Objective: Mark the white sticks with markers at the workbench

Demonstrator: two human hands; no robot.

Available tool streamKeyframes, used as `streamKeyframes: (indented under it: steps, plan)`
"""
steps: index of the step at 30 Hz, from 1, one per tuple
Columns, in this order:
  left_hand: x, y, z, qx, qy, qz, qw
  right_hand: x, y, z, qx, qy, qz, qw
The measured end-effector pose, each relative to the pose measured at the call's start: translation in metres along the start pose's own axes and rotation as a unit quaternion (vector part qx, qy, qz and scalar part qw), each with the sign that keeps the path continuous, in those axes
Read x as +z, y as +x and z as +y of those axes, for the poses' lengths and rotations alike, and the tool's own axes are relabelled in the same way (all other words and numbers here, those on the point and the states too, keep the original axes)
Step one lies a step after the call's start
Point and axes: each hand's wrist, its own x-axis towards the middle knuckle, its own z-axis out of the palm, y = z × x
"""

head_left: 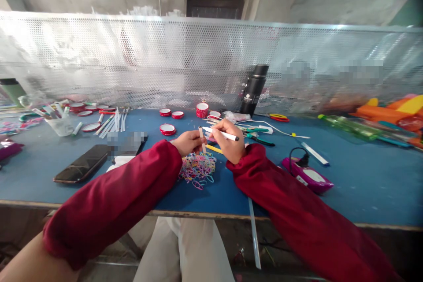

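Note:
Between the fingers of my left hand stands a small flat wooden stick with a dark upper end. My right hand grips a white marker pen like a writing tool, its black end pointing right and its tip close to the stick. Whether the tip touches the stick, I cannot tell. Just below both hands lies a loose pile of small colourful rubber bands. A yellow stick rests on the table behind the pile, partly hidden by my right hand.
On the blue table are a phone, a cup of markers, red-edged discs, a black flask, teal-handled pliers and a purple device. A perforated metal screen stands behind.

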Motion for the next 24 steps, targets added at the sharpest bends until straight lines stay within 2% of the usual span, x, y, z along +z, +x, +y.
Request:
streamKeyframes:
  steps: [11,24]
  plan:
    - [0.0015,0.0001,-0.0021,-0.002,-0.005,-0.022,1.0,0.0046,-0.0024,-0.0011,-0.002,-0.007,-0.008,1.0]
    - [0.0011,0.0013,-0.0017,-0.011,-0.01,-0.006,1.0,0.0024,-0.0015,0.0006,0.01,0.016,-0.003,1.0]
